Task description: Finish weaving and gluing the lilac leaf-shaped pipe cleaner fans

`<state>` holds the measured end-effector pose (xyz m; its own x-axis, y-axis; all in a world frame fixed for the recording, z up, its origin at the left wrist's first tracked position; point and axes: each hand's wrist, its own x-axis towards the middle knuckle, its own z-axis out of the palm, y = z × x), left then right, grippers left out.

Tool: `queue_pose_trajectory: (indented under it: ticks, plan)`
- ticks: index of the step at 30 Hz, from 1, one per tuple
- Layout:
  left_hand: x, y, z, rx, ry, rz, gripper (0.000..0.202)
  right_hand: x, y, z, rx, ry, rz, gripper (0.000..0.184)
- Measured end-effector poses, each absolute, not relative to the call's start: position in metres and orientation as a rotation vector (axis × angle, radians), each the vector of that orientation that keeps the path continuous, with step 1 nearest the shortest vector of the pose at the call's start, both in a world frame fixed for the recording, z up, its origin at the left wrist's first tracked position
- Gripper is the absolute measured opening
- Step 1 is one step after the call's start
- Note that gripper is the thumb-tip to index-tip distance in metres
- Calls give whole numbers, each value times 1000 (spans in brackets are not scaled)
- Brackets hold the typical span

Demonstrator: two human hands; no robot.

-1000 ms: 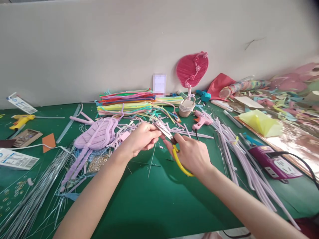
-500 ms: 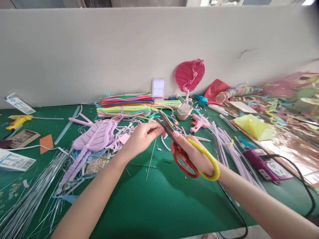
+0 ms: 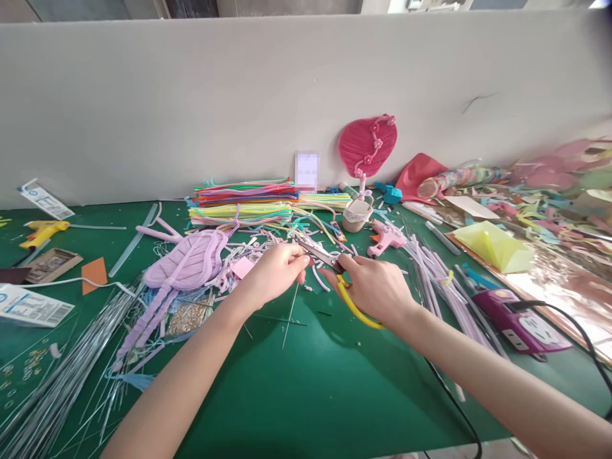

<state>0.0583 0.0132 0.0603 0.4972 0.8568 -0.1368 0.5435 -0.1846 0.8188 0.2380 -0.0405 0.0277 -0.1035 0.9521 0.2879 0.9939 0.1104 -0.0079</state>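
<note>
My right hand (image 3: pixel 377 287) is wrapped round the yellow handle of a pair of scissors (image 3: pixel 329 268), whose blades point left and up toward my left hand. My left hand (image 3: pixel 275 274) is pinched shut at the blade tips on a thin piece, too small to name. Both hands hover over the green table (image 3: pixel 296 382), just in front of a litter of cut pastel scraps. A lilac leaf-shaped piece made of pipe cleaners (image 3: pixel 184 261) lies to the left of my left hand.
A stack of coloured pipe cleaners (image 3: pixel 243 197) lies behind the hands. Thin wires (image 3: pixel 62 376) fan out at the left. A pink glue gun (image 3: pixel 387 237), lilac pipe cleaners (image 3: pixel 444 287), a purple power strip (image 3: pixel 521 315) and yellow paper (image 3: pixel 497 245) lie at the right. A yellow glue gun (image 3: pixel 41 233) rests far left.
Half a second ago the scissors were turned with red and yellow handles spread wide. My right hand has rolled back over them and the blades have come together at my left fingertips.
</note>
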Motion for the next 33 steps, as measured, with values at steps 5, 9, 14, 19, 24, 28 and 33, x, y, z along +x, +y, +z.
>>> queue_pose_trajectory:
  ticks: [5, 9, 14, 19, 24, 28, 33]
  plan:
    - [62, 12, 58, 2105, 1240, 521, 31, 245, -38, 29, -1939, -2206, -142, 47]
    - [62, 17, 57, 2127, 1124, 609, 29, 242, -42, 37, -1733, -1927, 536, 55]
    - [55, 24, 55, 2020, 955, 624, 32, 238, -48, 39, -1524, -1380, 1381, 60]
    - [54, 27, 52, 2037, 954, 610, 30, 237, -47, 35, -1392, -1144, 1651, 59]
    - [57, 29, 48, 2058, 961, 598, 29, 234, -47, 33, -1574, -1348, 1402, 60]
    - [50, 28, 54, 2109, 1066, 546, 26, 239, -47, 30, -1855, -1840, 510, 51]
    - [36, 17, 77, 2191, 1124, 507, 33, 252, -55, 19, -2137, -1915, 306, 45]
